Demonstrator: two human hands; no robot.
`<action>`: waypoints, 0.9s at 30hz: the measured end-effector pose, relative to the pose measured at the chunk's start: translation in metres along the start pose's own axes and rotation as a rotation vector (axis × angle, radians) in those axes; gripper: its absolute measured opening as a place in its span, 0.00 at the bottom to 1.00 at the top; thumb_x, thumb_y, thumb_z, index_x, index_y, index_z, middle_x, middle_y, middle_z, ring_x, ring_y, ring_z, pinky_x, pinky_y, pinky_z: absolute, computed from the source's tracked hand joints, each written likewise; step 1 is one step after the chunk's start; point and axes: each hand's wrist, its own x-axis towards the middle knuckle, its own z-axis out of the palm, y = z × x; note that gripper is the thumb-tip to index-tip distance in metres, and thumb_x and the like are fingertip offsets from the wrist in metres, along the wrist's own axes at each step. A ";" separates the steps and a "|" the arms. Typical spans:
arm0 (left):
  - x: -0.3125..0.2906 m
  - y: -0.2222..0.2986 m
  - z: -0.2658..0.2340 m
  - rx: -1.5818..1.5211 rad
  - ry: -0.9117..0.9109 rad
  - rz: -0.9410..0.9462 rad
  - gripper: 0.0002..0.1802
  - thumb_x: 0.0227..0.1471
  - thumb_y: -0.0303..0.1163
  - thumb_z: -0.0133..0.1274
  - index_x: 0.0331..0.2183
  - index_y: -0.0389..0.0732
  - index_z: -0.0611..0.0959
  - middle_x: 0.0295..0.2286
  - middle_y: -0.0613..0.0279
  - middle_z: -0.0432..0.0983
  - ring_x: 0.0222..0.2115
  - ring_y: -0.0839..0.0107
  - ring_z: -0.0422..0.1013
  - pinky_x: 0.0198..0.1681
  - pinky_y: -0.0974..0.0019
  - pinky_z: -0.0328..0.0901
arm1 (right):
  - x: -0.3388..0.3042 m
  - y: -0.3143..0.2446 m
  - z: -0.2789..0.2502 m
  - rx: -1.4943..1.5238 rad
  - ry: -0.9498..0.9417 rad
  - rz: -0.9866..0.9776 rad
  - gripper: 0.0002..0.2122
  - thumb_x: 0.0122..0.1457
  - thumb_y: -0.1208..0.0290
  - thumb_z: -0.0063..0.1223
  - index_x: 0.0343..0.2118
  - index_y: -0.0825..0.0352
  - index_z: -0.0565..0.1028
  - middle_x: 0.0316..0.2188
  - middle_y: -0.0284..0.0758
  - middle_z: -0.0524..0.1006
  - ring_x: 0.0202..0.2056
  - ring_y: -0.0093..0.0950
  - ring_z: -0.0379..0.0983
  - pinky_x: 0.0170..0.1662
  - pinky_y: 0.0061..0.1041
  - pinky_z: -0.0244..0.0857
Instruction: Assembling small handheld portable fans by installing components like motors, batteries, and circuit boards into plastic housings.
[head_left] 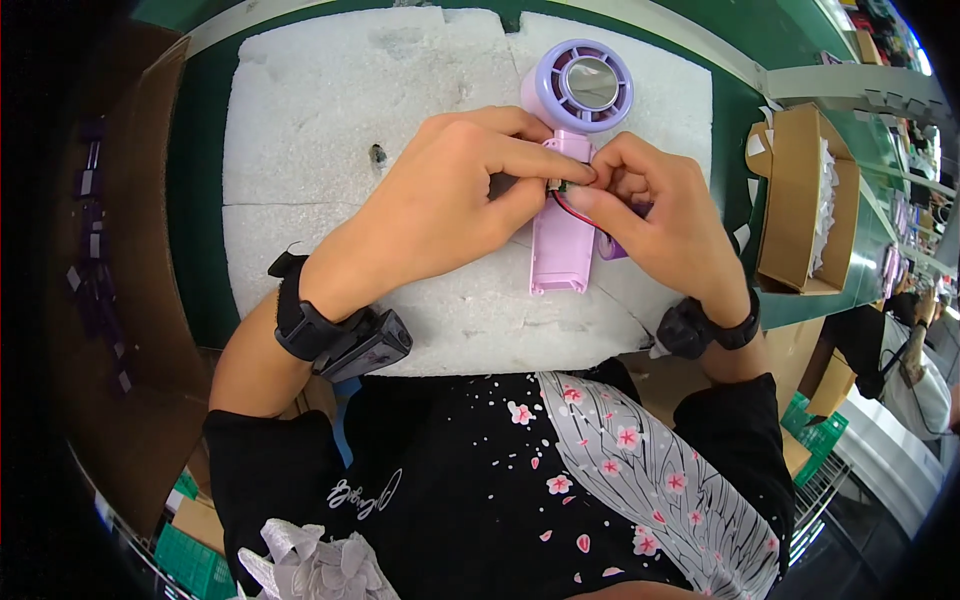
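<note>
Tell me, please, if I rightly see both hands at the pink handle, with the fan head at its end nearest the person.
Not quite: the head view shows the fan head at the far end of the pink handle; the rest holds.

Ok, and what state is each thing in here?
Handle, open, hollow side up
Fan head, facing up
Wires, exposed, partly hidden
Purple cylinder, partly hidden
Left hand, fingers bent over handle, grip unclear
Right hand, at wires, grip unclear
Foam, pitted
Small box, open, part-filled
Carton, open
</note>
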 end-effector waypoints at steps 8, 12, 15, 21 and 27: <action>-0.004 -0.010 -0.003 -0.039 0.042 0.001 0.19 0.42 0.22 0.52 0.39 0.43 0.85 0.37 0.55 0.76 0.29 0.65 0.74 0.33 0.68 0.69 | 0.002 0.014 -0.008 0.012 -0.119 -0.274 0.25 0.46 0.76 0.65 0.47 0.69 0.65 0.34 0.34 0.70 0.29 0.18 0.68 0.36 0.15 0.62; 0.001 -0.006 -0.010 -0.120 0.089 -0.117 0.18 0.42 0.22 0.53 0.39 0.42 0.85 0.37 0.58 0.76 0.28 0.71 0.73 0.32 0.71 0.68 | 0.003 0.012 -0.007 0.215 -0.178 -0.106 0.28 0.45 0.79 0.63 0.50 0.70 0.63 0.38 0.34 0.70 0.33 0.19 0.70 0.39 0.16 0.64; 0.001 -0.008 -0.013 -0.094 0.101 -0.124 0.17 0.43 0.22 0.53 0.39 0.42 0.85 0.36 0.59 0.76 0.28 0.73 0.73 0.31 0.72 0.68 | 0.005 0.011 -0.009 0.394 -0.224 -0.021 0.29 0.45 0.81 0.61 0.52 0.70 0.62 0.40 0.37 0.70 0.36 0.23 0.73 0.38 0.19 0.68; 0.000 -0.011 -0.015 -0.106 0.122 -0.133 0.16 0.44 0.23 0.56 0.39 0.43 0.86 0.37 0.60 0.77 0.27 0.74 0.74 0.31 0.72 0.69 | 0.000 0.002 -0.013 0.845 -0.388 -0.032 0.32 0.46 0.81 0.59 0.57 0.70 0.61 0.40 0.40 0.71 0.38 0.28 0.75 0.39 0.23 0.72; 0.002 -0.012 -0.014 0.037 0.153 -0.032 0.16 0.43 0.25 0.61 0.38 0.44 0.86 0.36 0.57 0.79 0.26 0.68 0.76 0.30 0.70 0.70 | -0.003 0.003 -0.018 0.860 -0.430 -0.021 0.42 0.36 0.79 0.64 0.59 0.71 0.58 0.44 0.42 0.70 0.41 0.36 0.75 0.38 0.29 0.73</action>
